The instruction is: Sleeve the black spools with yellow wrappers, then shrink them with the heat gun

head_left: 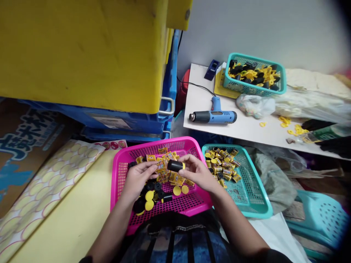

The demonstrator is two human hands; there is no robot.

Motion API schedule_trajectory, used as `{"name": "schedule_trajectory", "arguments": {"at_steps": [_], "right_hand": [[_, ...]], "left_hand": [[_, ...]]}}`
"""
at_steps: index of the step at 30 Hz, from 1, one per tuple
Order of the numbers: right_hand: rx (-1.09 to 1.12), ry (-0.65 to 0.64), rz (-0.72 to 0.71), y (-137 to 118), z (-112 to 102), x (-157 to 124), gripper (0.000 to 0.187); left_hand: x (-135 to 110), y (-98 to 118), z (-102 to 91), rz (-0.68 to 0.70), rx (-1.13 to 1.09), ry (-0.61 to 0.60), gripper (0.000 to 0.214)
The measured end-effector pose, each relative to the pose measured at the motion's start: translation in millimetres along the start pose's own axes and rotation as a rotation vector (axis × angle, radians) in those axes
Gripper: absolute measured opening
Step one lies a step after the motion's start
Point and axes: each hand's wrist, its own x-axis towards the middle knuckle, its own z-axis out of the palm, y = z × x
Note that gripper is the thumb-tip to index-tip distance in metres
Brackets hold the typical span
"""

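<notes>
A pink basket [123,164] rests on my lap, holding yellow printed labels, black tubes and round yellow caps [149,195]. My right hand [199,171] is closed on a small black tube with a yellow end [176,166], held above the basket. My left hand [138,177] pinches a yellow printed label [159,167] right beside the tube. A teal basket [252,199] to the right of my right hand holds several tubes wrapped in yellow labels.
A blue heat gun [212,116] lies on the white table [246,128], with another teal basket [255,75] of black and yellow parts behind it. Yellow and blue crates [82,54] stack up on the left. A teal stool [320,219] stands at right.
</notes>
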Motion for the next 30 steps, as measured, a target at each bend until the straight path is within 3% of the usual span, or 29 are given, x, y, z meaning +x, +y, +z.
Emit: {"name": "schedule_trajectory", "arguments": {"at_steps": [8,14,19,22,27,30], "right_hand": [[-0.036,-0.015,0.072,7,-4,4,0.038],[-0.057,0.073,-0.041,14,13,3,0.041],[-0.035,0.173,-0.172,24,30,4,0.043],[0.018,0.188,-0.228,23,35,5,0.038],[0.383,-0.002,0.020,22,46,5,0.052],[0.374,0.045,-0.039,32,53,8,0.048]], "left_hand": [[-6,10,5.0,0.010,0.056,-0.077,0.039],[-12,16,14.2,0.054,0.186,-0.167,0.039],[-14,19,19.8,0.160,0.210,-0.161,0.034],[-17,16,24.0,0.151,0.210,-0.174,0.033],[-25,8,36.7,0.148,0.154,-0.157,0.033],[-26,4,42.2,0.181,0.133,-0.122,0.033]]}}
